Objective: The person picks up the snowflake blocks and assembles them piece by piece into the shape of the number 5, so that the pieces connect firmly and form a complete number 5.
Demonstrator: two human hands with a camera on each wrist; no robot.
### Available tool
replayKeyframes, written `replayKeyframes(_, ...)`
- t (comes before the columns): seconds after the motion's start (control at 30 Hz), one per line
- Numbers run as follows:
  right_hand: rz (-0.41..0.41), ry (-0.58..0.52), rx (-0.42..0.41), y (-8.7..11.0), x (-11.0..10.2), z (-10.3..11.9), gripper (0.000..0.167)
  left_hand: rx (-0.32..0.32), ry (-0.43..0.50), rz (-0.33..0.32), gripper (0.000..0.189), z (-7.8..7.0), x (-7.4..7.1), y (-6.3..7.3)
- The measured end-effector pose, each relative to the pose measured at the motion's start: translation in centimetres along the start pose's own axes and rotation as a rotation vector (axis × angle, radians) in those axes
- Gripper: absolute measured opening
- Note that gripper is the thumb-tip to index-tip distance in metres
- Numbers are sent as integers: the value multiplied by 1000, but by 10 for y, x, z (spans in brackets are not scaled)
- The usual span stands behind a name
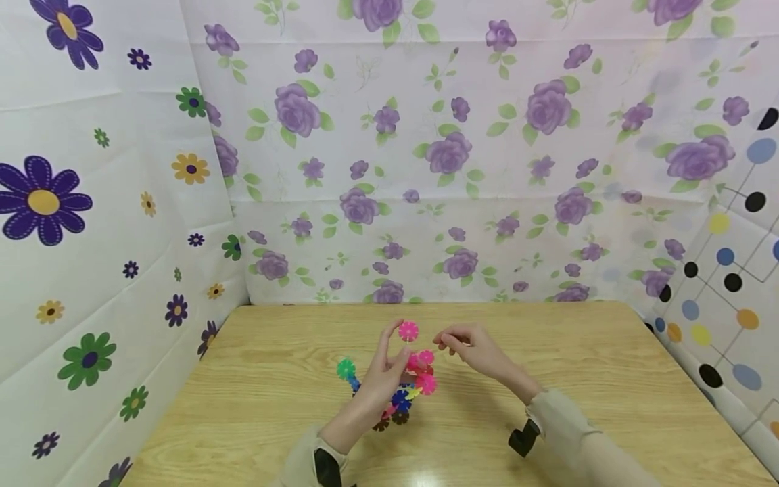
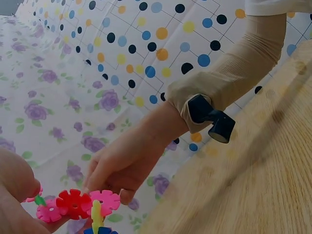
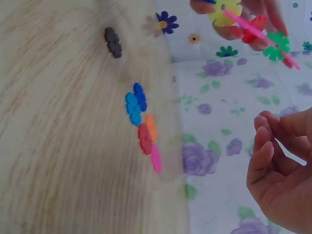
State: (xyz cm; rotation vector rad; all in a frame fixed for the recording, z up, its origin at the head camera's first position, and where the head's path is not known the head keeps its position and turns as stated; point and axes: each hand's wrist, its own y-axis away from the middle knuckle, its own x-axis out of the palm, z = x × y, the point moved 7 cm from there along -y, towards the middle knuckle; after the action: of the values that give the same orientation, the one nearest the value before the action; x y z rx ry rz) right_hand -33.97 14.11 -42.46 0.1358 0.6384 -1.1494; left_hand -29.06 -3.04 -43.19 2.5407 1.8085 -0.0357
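My left hand [image 1: 377,379] holds a chain of notched plastic flower discs, with a pink disc [image 1: 408,331] by its raised fingertips. Below and around that hand show a blue disc [image 1: 401,400], a brown disc [image 1: 400,417] and, at the left, a green disc [image 1: 346,368]. The left wrist view shows a red disc [image 2: 74,204] joined between pink ones. Just right of the assembly is my right hand [image 1: 471,345], fingers curled and thumb against fingertips. Nothing shows between those fingertips in the right wrist view, where this hand [image 3: 280,170] is apart from the discs.
A wood-grain table [image 1: 548,379] lies under both hands. Against it in the right wrist view show several discs, among them a light blue disc [image 3: 133,108] and a dark disc [image 3: 113,42]. Floral cloth [image 1: 377,169] hangs behind, with patterned cloth at both sides.
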Motion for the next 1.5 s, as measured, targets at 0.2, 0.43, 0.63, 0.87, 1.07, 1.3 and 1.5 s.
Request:
replayKeyframes(0.2,35,-6,-2,1,6,4,23,-26,13,-40,51,2,-8,1)
replayKeyframes(0.43,82,17,-33,-8,23,-33,25,-23,41,-64,53,0,-18,3)
replayKeyframes(0.63,131,28,-29,-12,32,-47,25,-13,31,-84,53,-2,-26,4)
replayKeyframes(0.87,236,162,-53,-11,50,-44,14,24,12,-77,52,-7,-29,4)
replayKeyframes(1.07,339,266,-85,-7,69,-34,10,31,2,-77,53,-9,-31,4)
replayKeyframes(1.3,409,309,-81,-4,88,-25,17,17,4,-79,52,-5,-35,3)
replayKeyframes(1.5,440,310,-74,-3,104,-17,20,7,12,-74,53,-3,-36,2)
